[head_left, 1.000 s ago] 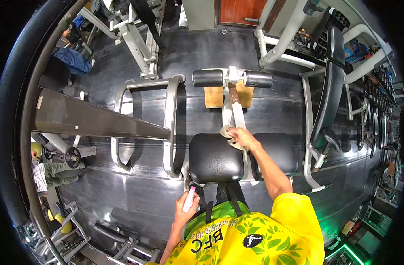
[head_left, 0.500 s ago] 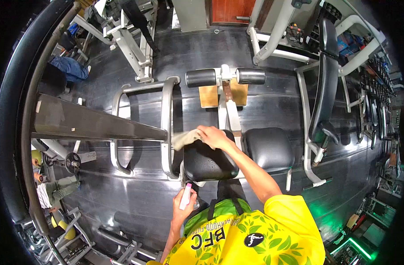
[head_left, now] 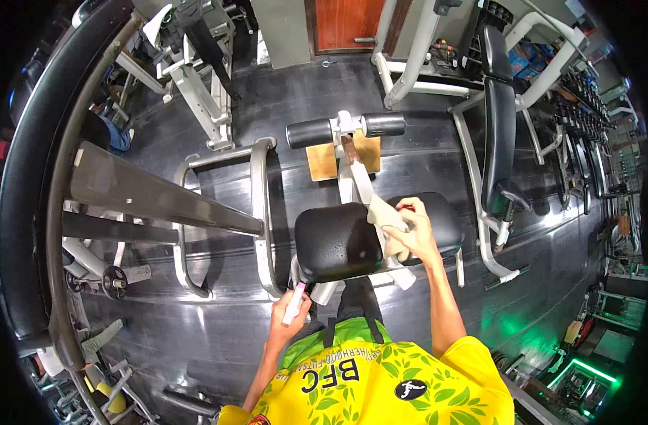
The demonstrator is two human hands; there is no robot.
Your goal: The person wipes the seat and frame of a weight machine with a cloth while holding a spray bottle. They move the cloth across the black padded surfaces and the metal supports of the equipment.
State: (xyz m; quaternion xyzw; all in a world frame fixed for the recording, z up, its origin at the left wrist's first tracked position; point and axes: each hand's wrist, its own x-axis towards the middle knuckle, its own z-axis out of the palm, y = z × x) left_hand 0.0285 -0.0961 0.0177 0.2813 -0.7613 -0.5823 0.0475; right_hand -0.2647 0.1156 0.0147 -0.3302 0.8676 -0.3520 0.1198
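Note:
My left hand (head_left: 288,316) is closed round a small white bottle (head_left: 293,303) with a pink top, low beside the near left corner of the left black seat pad (head_left: 337,242). Small droplets show on that pad. My right hand (head_left: 415,230) grips a pale cloth (head_left: 386,214), which hangs over the gap between the two pads and the inner edge of the right black pad (head_left: 437,221). Beyond the pads, black foam rollers (head_left: 311,133) sit on a light metal post above a wooden board (head_left: 322,162).
A thick metal beam (head_left: 161,191) and curved frame (head_left: 262,212) stand at the left. An upright black bench (head_left: 499,134) is at the right. Farther back are a weight machine (head_left: 200,95) and a red door (head_left: 349,25). A person's leg (head_left: 118,134) shows at the left.
My right hand and the cloth have moved right, from the left pad to the gap and right pad. My left hand still holds the bottle. The view has shifted slightly.

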